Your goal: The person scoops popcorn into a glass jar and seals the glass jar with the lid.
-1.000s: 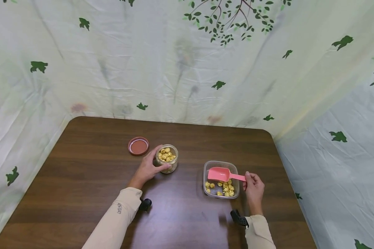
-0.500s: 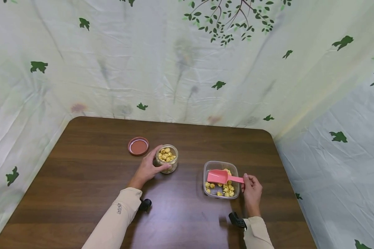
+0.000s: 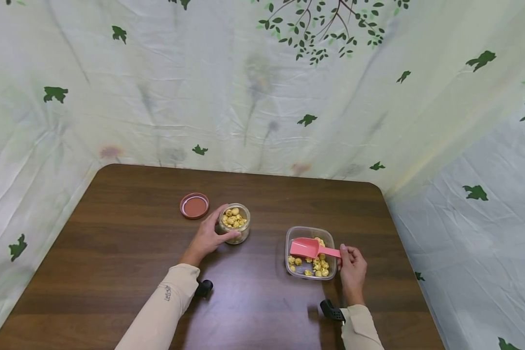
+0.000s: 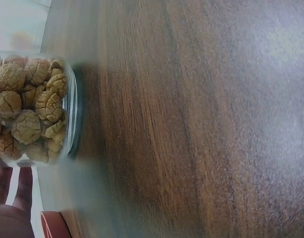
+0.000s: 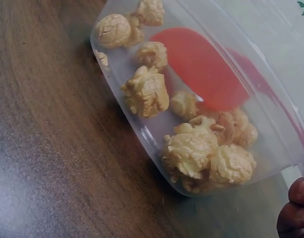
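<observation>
My left hand (image 3: 208, 239) grips a glass jar (image 3: 240, 237) from its left side, thumb across the near side. Caramel popcorn (image 4: 28, 104) fills the jar up toward its mouth. In my right hand (image 3: 353, 272) the handle of a pink scoop (image 3: 305, 247) is pinched between thumb and fingers. The scoop's blade lies inside a clear plastic container (image 3: 289, 273), and no popcorn shows in it in the head view. Several popcorn pieces (image 5: 191, 153) lie on the container's floor, mostly toward its near right corner. Through the wall, the right wrist view shows the blade close above them.
A red-brown jar lid (image 3: 194, 206) lies on the table to the left of the jar, behind the left hand. The brown wooden table (image 3: 127, 253) meets a pale curtain (image 3: 227, 87) with a leaf print along its back and right side.
My right hand has shifted slightly left with the scoop, and the blade sits a little lower and nearer in the container. My left hand and the jar have stayed in place.
</observation>
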Demonstrator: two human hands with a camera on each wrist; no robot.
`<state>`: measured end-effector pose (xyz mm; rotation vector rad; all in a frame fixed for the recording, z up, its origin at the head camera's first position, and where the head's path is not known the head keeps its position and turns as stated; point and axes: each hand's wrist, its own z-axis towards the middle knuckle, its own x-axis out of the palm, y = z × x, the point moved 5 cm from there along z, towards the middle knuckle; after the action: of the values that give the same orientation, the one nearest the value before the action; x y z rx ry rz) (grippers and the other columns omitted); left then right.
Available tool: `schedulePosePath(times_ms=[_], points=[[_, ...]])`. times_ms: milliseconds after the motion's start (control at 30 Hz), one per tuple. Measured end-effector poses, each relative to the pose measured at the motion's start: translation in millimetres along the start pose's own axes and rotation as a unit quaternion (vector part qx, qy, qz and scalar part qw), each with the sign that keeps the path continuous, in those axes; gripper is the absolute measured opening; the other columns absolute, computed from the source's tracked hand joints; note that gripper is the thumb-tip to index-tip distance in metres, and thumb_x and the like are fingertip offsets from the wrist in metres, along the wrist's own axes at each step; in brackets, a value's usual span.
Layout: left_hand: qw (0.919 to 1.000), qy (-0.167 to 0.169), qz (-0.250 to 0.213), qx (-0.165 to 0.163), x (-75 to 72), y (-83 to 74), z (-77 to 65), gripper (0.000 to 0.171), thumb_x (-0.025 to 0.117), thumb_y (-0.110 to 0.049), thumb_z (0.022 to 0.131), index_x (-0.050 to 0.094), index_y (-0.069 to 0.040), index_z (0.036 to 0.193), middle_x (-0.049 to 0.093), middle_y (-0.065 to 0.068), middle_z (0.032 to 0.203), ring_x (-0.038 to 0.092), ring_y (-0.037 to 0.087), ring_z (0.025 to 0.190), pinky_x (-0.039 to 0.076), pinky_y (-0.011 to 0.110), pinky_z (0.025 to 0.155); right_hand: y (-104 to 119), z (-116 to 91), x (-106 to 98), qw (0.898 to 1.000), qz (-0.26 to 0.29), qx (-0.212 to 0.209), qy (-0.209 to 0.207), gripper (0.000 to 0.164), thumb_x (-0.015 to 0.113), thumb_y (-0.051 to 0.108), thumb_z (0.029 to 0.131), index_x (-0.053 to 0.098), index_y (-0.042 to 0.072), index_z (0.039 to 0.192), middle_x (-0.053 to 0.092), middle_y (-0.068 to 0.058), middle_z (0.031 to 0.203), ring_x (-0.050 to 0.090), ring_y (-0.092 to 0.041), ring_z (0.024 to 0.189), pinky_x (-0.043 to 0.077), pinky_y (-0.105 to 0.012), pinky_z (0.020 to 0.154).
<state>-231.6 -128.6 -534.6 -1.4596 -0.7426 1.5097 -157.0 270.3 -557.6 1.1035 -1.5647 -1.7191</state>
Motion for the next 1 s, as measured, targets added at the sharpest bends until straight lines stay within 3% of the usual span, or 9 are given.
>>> schedulePosePath(times_ms=[300, 600, 733, 1000], points=[[1.0000, -0.001, -0.004, -0.009, 0.5, 1.7, 0.6, 0.087, 0.086, -0.021, 0.072, 0.040, -0.006, 0.144, 0.047, 0.020, 0.141, 0.044, 0.034, 0.129, 0.033, 0.050, 0.108, -3.1, -1.0, 1.4, 1.000, -0.011, 0.007, 0.017, 0.029, 0.059, 0.022, 0.097, 0.058, -0.006, 0.094, 0.054, 0.001, 0.064, 0.047, -0.007, 0.053, 0.041, -0.018, 0.044], [0.9999, 0.004, -0.005, -0.010, 1.2, 1.9, 1.1, 0.087, 0.086, -0.022, 0.073, 0.040, -0.006, 0.145, 0.046, 0.019, 0.142, 0.043, 0.033, 0.129, 0.033, 0.050, 0.108, -4.7, -3.4, -3.2, 1.000, -0.001, 0.013, 0.015, 0.035, 0.059, 0.032, 0.096, 0.060, -0.004, 0.095, 0.054, 0.002, 0.068, 0.047, -0.008, 0.055, 0.043, -0.018, 0.048], [0.9999, 0.006, -0.008, -0.011, 1.3, 2.6, 1.7, 0.087, 0.086, -0.021, 0.073, 0.040, -0.006, 0.145, 0.046, 0.019, 0.143, 0.043, 0.032, 0.130, 0.032, 0.050, 0.109, 1.7, -3.9, -8.2, 0.999, -0.032, 0.008, 0.000, 0.040, 0.058, 0.035, 0.096, 0.061, -0.005, 0.099, 0.054, 0.001, 0.071, 0.048, -0.010, 0.058, 0.043, -0.019, 0.051], [1.0000, 0.003, -0.004, -0.003, 0.7, 2.6, 1.0, 0.086, 0.086, -0.023, 0.073, 0.041, -0.005, 0.144, 0.046, 0.020, 0.142, 0.041, 0.034, 0.131, 0.031, 0.050, 0.110, 14.4, -1.0, -11.4, 0.990, -0.137, -0.013, -0.016, 0.040, 0.056, 0.039, 0.097, 0.061, 0.001, 0.106, 0.056, -0.011, 0.096, 0.045, -0.019, 0.085, 0.038, -0.025, 0.069]])
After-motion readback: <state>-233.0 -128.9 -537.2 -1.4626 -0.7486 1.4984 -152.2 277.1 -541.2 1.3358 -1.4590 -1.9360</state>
